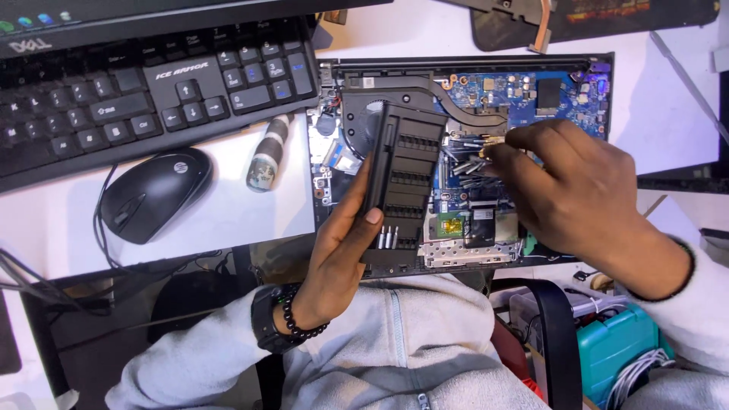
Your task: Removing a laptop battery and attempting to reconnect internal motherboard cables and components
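My left hand [339, 254] grips a black screwdriver bit case [402, 178], tilted upright over an opened laptop [524, 99]. A few silver bits stand in the case's lower slots. My right hand [577, 190] hovers over the laptop's insides, fingers pinched on several loose silver bits [472, 165] near the case's right edge. The laptop's blue circuit board, black fan and copper heat pipe lie exposed beneath both hands. A dark watch and bead bracelet sit on my left wrist.
A black keyboard [144, 83] and a black wired mouse [156, 192] lie at the left on the white desk [228, 212]. A striped screwdriver handle [266, 156] rests beside the laptop. A teal box [615, 353] with cables sits low at the right.
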